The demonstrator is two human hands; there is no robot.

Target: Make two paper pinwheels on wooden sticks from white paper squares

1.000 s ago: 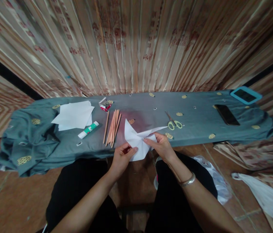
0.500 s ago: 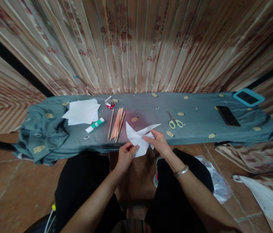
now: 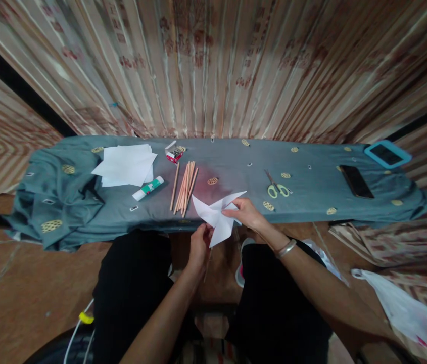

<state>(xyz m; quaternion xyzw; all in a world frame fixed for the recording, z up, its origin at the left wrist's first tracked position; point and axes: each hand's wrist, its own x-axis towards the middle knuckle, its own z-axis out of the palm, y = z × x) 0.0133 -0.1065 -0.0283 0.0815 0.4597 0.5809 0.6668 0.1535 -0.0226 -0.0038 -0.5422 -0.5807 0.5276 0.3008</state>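
A white paper pinwheel (image 3: pixel 218 216) with folded, pointed blades is held above the front edge of the cloth-covered surface. My right hand (image 3: pixel 247 213), a silver bangle on its wrist, pinches the pinwheel's right side with the thumb near the centre. At the lower left, my left hand (image 3: pixel 198 244) is closed with curled fingers at the pinwheel's edge; some fingertips are hidden behind the paper. Several wooden pencils (image 3: pixel 186 189) lie just left of the pinwheel. To its right rest scissors (image 3: pixel 277 188) with pale green handles, blades pointing away.
White paper sheets (image 3: pixel 126 164) and a green-and-white glue stick (image 3: pixel 148 188) lie on the left. Behind the pencils stands an opened small red box (image 3: pixel 174 153) of metal pieces. A black phone (image 3: pixel 356 181) and a blue-framed tablet (image 3: pixel 387 153) lie far right. A curtain (image 3: pixel 213 71) hangs behind.
The pinwheel has turned slightly in my hands. My left hand has shifted from its front face, thumb on top, to lower and partly behind its edge. My right hand keeps its pinch.
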